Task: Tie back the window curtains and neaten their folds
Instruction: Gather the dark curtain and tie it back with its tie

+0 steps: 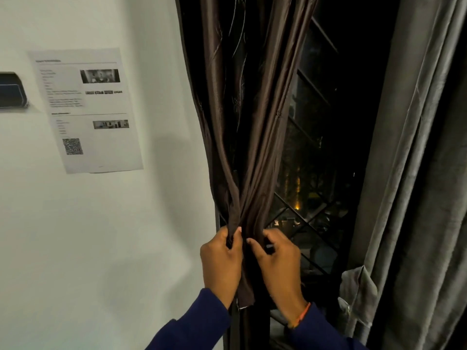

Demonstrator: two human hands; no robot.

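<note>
A dark brown satin curtain (247, 117) hangs at the window's left side, its folds drawn together into a narrow bunch low down. My left hand (221, 261) grips the left part of that bunch, thumb and fingers curled round the fabric. My right hand (278, 263) holds the right part of it, fingers hooked round the folds. A short brown fabric end (245, 295) hangs down between my wrists. On the right hangs a grey curtain (414, 157), with a grey tieback band (353, 286) wrapped round it low down.
A dark window with a metal grille (310, 114) lies between the two curtains; it is night outside. The white wall on the left carries a printed paper sheet (86, 109) and a dark wall device (11, 90).
</note>
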